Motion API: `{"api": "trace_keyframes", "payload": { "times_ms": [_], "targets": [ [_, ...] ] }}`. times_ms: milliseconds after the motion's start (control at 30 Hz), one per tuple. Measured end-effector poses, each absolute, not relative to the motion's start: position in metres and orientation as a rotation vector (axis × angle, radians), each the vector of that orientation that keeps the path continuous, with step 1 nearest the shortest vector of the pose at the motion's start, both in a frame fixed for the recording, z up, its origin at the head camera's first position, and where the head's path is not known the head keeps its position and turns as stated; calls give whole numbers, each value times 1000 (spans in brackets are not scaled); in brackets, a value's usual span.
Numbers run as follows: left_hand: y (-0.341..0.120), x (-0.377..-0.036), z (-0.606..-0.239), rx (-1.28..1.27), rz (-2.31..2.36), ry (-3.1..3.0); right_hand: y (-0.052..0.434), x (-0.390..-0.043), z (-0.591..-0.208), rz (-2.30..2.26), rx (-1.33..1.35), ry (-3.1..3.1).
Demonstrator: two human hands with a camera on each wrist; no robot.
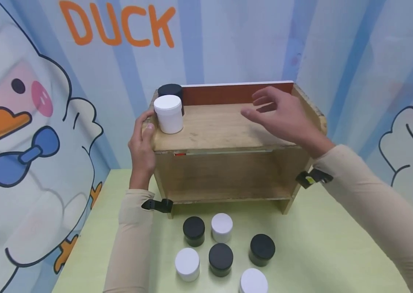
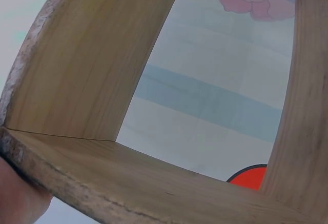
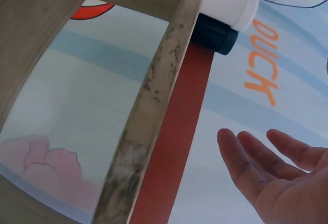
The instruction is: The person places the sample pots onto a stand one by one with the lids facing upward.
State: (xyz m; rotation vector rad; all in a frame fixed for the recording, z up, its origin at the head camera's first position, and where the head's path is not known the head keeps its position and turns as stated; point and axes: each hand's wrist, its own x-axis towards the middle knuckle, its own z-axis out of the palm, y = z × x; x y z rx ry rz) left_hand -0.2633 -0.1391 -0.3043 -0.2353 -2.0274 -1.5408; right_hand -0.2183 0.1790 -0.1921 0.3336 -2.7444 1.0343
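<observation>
A wooden shelf (image 1: 225, 132) stands on a pale green table. On its top board, at the left end, a white jar (image 1: 169, 114) stands in front of a black jar (image 1: 171, 90). My left hand (image 1: 143, 140) grips the shelf's top left corner, thumb on the board beside the white jar. My right hand (image 1: 277, 116) hovers open over the right half of the top board, fingers spread, holding nothing. The right wrist view shows the open palm (image 3: 277, 170) beside the shelf edge (image 3: 154, 101) and both jars (image 3: 225, 11).
Several black and white jars stand on the table in front of the shelf, among them a black jar (image 1: 194, 230), a white jar (image 1: 222, 227) and a black jar (image 1: 262, 249). Cartoon duck walls close in on the left, back and right.
</observation>
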Motion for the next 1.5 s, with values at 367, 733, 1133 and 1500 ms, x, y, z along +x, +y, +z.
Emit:
{"api": "trace_keyframes", "payload": {
  "times_ms": [367,733,1133,1500],
  "targets": [
    [-138,-264,-304,-231,-1536,-2028,211,-175,-221,1459,885,-2353],
    [-127,-240,-286,-186,-1560,-2035,221,-151,-258,1502,1173,-2287],
    [-130,-250,-292,-172,-1548,-2042,234,-144,-290,1390,1165,-2499],
    [-137,-263,-305,-198,-1538,-2033,236,-145,-309,1473,1229,-2532]
  ]
}}
